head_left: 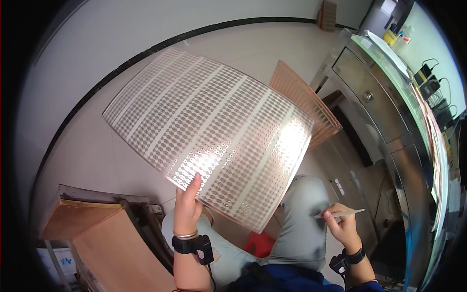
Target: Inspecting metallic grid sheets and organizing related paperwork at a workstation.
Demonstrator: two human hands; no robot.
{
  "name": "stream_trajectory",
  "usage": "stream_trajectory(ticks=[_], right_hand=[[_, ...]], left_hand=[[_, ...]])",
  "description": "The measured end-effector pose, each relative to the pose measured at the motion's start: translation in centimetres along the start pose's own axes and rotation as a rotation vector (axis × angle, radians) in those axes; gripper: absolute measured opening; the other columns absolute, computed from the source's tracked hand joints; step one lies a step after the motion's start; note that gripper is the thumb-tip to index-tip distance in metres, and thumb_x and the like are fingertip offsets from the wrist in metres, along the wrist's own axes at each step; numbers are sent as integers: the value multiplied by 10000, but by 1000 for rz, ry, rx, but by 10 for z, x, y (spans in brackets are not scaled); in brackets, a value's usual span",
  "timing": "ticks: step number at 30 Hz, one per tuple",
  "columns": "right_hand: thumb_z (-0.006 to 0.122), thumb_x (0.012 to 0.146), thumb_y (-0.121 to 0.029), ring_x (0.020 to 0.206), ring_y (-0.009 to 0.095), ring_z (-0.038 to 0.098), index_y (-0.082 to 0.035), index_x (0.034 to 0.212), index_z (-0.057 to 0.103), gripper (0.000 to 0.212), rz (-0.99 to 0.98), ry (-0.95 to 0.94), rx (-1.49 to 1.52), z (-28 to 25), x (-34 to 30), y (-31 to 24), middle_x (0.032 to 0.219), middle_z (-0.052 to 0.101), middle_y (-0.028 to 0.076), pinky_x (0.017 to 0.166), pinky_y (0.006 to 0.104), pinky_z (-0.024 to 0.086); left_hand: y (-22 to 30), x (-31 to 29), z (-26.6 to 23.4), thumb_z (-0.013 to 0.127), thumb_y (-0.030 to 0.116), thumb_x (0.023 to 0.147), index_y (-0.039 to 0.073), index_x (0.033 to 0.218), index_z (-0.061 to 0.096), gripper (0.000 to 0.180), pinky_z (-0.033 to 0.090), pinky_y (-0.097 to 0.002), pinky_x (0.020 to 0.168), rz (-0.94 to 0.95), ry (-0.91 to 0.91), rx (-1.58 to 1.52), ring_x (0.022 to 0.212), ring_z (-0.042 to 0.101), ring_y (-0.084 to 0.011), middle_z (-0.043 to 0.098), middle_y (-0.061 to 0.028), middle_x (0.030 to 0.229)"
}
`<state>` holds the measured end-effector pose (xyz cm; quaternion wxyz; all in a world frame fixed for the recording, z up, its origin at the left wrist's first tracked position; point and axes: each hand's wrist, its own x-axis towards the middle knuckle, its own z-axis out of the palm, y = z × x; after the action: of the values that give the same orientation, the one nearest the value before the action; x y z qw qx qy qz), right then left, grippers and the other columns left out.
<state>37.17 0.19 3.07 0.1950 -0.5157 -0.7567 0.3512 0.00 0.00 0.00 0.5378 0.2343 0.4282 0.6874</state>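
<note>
My left hand (188, 207) grips the near edge of a large thin patterned metal sheet (209, 121), thumb on top and fingers hidden beneath. Rows of small dark repeating shapes, split by plain strips, cover the sheet; it shines brightly near my thumb and at its right side. It is held up, tilted, above my lap. My right hand (343, 226) is closed around a slim pale tool with a pointed end (351, 212), over by my knee and apart from the sheet. The tool's exact kind cannot be made out.
Behind the sheet, a copper-coloured panel (306, 104) leans by the desk. A metal-fronted desk (372, 92) with drawers stands at right, chargers (430, 87) and bottles on top. At lower left is a wooden cabinet (114, 248). A red object (259, 244) lies between my legs.
</note>
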Motion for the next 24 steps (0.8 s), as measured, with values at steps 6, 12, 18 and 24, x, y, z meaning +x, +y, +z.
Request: stream_trajectory(ticks=[6,12,18,24], right_hand=[[622,827,-33,740,139,605,-16,882,634,59,-235,-63,736,52,53,-56,816,638,60,666,265,461],[621,815,-22,754,172,616,-32,890,602,78,-392,-289,560,62,72,-82,834,641,67,670,273,474],[605,829,-48,760,189,616,-7,900,623,84,-477,-306,571,78,65,-89,832,638,92,679,283,477],[612,845,-96,810,192,628,-12,918,639,115,-215,-388,545,79,45,-61,856,646,94,724,286,484]], left_hand=[[29,7,-9,552,141,918,-5,1231,451,359,480,-322,851,114,140,75,996,569,-172,567,-93,1119],[4,8,-10,568,167,919,-34,1260,441,415,431,-310,916,68,113,27,1072,535,-172,549,-94,1187],[3,8,-12,588,184,906,-32,1239,470,414,435,-304,898,-63,3,33,1051,542,-160,561,-91,1173],[-16,10,8,617,231,886,-26,1229,485,449,429,-306,899,-172,-89,200,1046,538,-155,571,-91,1156]])
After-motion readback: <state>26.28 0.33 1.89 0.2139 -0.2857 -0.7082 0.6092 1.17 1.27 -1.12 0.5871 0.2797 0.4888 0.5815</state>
